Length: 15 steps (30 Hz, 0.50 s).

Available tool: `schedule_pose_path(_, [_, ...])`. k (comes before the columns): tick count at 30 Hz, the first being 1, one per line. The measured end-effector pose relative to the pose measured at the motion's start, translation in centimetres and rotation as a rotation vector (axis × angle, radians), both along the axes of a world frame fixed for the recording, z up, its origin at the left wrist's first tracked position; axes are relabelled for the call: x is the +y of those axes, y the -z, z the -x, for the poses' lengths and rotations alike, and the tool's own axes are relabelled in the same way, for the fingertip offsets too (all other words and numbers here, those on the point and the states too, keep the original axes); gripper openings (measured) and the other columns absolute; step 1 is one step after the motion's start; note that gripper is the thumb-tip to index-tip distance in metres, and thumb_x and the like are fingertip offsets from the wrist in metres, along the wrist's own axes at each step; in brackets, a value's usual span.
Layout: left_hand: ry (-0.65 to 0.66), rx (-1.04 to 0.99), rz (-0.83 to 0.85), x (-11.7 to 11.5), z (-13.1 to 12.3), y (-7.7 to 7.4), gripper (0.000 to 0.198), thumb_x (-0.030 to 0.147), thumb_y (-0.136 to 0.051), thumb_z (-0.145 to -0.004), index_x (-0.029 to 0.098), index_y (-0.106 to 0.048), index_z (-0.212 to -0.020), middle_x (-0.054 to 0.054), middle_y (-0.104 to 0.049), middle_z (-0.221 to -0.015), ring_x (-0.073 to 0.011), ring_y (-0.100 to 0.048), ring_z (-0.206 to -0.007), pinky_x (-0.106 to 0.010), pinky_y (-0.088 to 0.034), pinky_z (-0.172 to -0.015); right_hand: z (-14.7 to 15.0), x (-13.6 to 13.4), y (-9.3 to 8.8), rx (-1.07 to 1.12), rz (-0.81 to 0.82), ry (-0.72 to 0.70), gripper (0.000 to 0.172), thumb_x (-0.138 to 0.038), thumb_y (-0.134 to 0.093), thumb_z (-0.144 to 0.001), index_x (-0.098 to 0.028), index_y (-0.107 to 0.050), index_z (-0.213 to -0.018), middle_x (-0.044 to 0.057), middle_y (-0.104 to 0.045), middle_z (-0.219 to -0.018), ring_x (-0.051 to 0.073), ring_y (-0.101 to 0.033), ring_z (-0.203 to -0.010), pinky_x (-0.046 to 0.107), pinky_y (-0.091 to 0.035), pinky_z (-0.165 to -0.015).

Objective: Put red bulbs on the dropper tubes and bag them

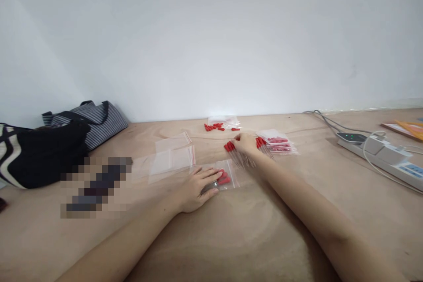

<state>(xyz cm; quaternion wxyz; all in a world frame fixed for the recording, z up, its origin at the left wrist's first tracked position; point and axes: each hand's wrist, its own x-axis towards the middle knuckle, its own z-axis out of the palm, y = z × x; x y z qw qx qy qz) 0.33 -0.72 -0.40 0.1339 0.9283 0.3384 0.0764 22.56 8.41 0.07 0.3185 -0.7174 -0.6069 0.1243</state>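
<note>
My left hand [194,189] lies flat on a clear zip bag [234,172], its fingers stretched out. Inside that bag, red rubber bulbs [224,177] show beside the fingertips. Further forward and to the right, my right hand [246,143] has its fingers curled down at a row of glass droppers with red bulbs [228,146]. The fingertips pinch at a red bulb; the exact grip is partly hidden. More red-bulbed droppers [261,142] stick out on the other side of this hand, glass tubes pointing toward me.
Flat zip bags [172,161] lie left of centre. Loose red bulbs [214,127] sit near the wall by another clear bag [228,121]. Filled bags [280,142] are stacked at right. A power strip [380,152] with cables lies far right; a striped bag [105,123] and black bag [49,154] stand left.
</note>
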Motion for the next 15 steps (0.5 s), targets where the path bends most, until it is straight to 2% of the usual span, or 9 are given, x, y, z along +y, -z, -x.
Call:
schedule_pose_path(4, [0.001, -0.018, 0.012, -0.1, 0.0, -0.1, 0.047, 0.04, -0.035, -0.087, 0.027, -0.026, -0.132, -0.002, -0.036, -0.136, -0.0185, -0.03, -0.125, -0.044, -0.016, -0.106, -2.0, -1.4, -0.5, 0.174, -0.058, -0.07, 0.021, -0.028, -0.042, -0.079, -0.015, -0.056, -0.087, 0.006, -0.065, -0.076, 0.015, -0.06, -0.07, 0.026, -0.043, -0.063])
schedule_pose_path(7, [-0.004, -0.046, 0.007, -0.2, 0.0, -0.1, 0.05, 0.039, -0.037, -0.087, 0.023, -0.025, -0.132, -0.003, -0.038, -0.135, -0.0187, -0.032, -0.124, -0.042, -0.018, -0.106, -3.2, -3.4, 0.1, 0.35, -0.139, -0.106, 0.027, -0.033, -0.032, -0.083, -0.015, -0.046, -0.098, 0.002, -0.062, -0.072, 0.011, -0.057, -0.059, 0.024, -0.044, -0.057])
schedule_pose_path(11, [-0.033, -0.053, 0.013, -0.3, -0.1, -0.2, 0.054, 0.039, -0.038, -0.086, 0.019, -0.022, -0.134, -0.007, -0.035, -0.136, -0.0215, -0.032, -0.123, -0.043, -0.019, -0.105, -3.3, -5.7, 1.9, 0.782, -0.314, -0.163, 0.029, -0.045, -0.046, -0.075, -0.018, -0.045, -0.085, -0.003, -0.055, -0.062, 0.01, -0.052, -0.05, 0.024, -0.043, -0.053])
schedule_pose_path(15, [-0.05, -0.051, 0.036, -0.4, -0.1, -0.2, 0.056, 0.04, -0.037, -0.086, 0.019, -0.018, -0.135, -0.007, -0.034, -0.137, -0.022, -0.032, -0.124, -0.044, -0.018, -0.106, -2.6, -6.5, 3.0, 0.952, -0.324, -0.101, 0.033, -0.049, -0.053, -0.069, -0.02, -0.043, -0.081, -0.005, -0.053, -0.061, 0.009, -0.053, -0.05, 0.023, -0.042, -0.051])
